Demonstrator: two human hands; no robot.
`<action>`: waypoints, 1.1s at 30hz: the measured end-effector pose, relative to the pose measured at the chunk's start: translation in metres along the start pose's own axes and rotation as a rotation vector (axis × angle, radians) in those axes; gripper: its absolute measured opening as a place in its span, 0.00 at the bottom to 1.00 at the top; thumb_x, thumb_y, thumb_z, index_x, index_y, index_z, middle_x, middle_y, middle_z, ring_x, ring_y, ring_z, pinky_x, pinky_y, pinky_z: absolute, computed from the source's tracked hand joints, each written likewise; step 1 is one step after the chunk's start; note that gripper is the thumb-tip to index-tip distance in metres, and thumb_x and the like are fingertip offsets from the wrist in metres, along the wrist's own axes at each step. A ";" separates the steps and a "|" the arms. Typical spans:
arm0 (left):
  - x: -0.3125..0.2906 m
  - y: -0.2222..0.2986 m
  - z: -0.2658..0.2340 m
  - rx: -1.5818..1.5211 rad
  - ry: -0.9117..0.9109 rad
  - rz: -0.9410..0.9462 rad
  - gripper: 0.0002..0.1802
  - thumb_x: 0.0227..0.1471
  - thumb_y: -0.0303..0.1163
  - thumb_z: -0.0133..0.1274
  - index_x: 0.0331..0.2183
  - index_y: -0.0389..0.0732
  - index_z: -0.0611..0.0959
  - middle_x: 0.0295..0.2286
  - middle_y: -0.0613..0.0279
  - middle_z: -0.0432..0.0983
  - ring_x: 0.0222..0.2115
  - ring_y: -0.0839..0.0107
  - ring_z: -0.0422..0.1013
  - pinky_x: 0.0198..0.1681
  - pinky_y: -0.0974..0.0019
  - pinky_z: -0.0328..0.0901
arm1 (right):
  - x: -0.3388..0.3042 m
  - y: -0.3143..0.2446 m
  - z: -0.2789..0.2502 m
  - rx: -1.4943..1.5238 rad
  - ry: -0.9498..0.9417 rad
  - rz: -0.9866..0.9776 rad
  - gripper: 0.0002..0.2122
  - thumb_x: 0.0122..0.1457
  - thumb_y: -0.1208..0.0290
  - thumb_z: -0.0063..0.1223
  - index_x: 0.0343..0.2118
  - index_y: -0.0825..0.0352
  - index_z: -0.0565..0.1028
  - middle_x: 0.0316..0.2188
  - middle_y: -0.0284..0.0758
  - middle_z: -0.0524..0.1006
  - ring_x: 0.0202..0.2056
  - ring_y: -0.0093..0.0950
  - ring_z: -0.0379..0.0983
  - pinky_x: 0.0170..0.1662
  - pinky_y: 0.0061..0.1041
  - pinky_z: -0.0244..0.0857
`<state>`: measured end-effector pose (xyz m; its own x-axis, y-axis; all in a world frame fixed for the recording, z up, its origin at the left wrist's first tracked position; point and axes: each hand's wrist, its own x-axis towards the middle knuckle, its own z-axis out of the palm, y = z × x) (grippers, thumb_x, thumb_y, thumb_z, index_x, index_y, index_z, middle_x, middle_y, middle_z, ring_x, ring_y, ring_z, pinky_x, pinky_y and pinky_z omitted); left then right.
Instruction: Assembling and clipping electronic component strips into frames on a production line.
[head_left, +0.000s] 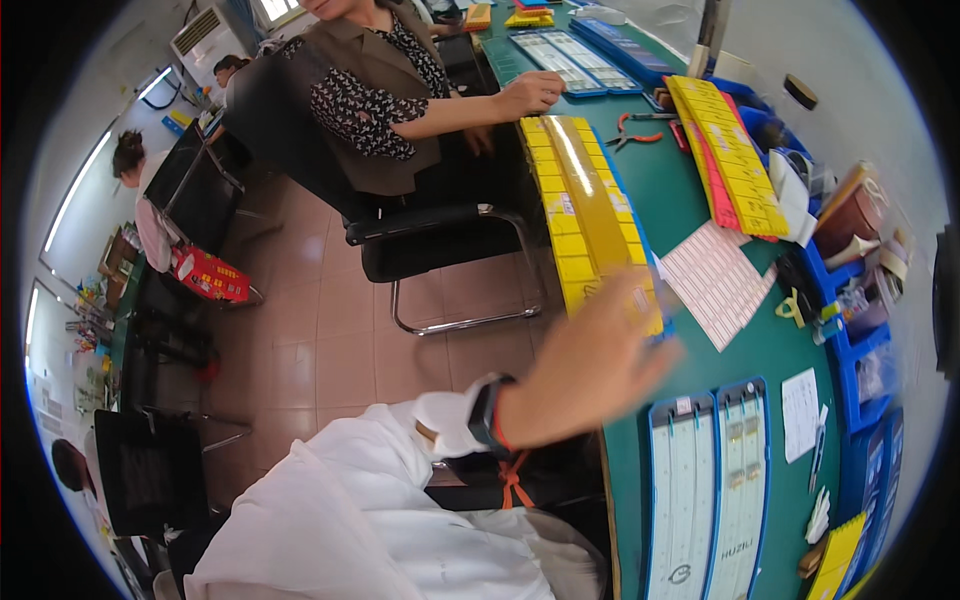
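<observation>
My left hand, in a white sleeve with a dark wrist watch, stretches over the table. It is blurred; its fingers look extended and its thumb apart, with nothing seen in it. Its fingertips overlap the near end of a long yellow board marked off in blocks, with a shiny gold-brown strip down its middle. Whether they touch it I cannot tell. Closer to me lies a blue-edged, two-panel white case with small fittings in its right panel. My right hand is out of view.
A seated co-worker's hand rests near the board's far end. Orange-handled pliers, stacked yellow and red boards, a printed sheet and blue bins line the green table. A black chair stands left.
</observation>
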<state>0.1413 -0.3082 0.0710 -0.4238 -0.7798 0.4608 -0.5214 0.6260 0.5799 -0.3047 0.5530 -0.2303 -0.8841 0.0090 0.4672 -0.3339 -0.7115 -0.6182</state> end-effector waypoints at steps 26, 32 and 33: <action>0.010 -0.064 0.015 0.176 0.009 -0.130 0.24 0.49 0.40 0.55 0.47 0.41 0.74 0.50 0.48 0.64 0.54 0.48 0.57 0.57 0.48 0.51 | -0.036 0.025 0.223 -0.115 0.248 0.316 0.25 0.52 0.50 0.49 0.32 0.75 0.75 0.31 0.45 0.76 0.32 0.31 0.74 0.36 0.27 0.71; 0.009 -0.065 0.016 0.190 0.020 -0.116 0.24 0.49 0.40 0.55 0.47 0.41 0.74 0.49 0.48 0.64 0.54 0.48 0.58 0.57 0.48 0.52 | -0.035 0.008 0.229 -0.046 0.275 0.335 0.24 0.53 0.51 0.49 0.31 0.75 0.75 0.31 0.45 0.76 0.32 0.31 0.74 0.37 0.27 0.71; 0.009 -0.065 0.016 0.191 0.020 -0.114 0.24 0.49 0.40 0.55 0.47 0.41 0.74 0.49 0.48 0.64 0.54 0.48 0.58 0.57 0.48 0.52 | -0.034 0.003 0.229 -0.028 0.279 0.344 0.24 0.53 0.51 0.49 0.31 0.75 0.75 0.31 0.45 0.76 0.32 0.31 0.74 0.37 0.27 0.71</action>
<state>0.1596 -0.3557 0.0267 -0.3407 -0.8443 0.4136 -0.6965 0.5221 0.4921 -0.2007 0.3892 -0.1032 -0.9985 -0.0327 0.0449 -0.0102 -0.6873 -0.7263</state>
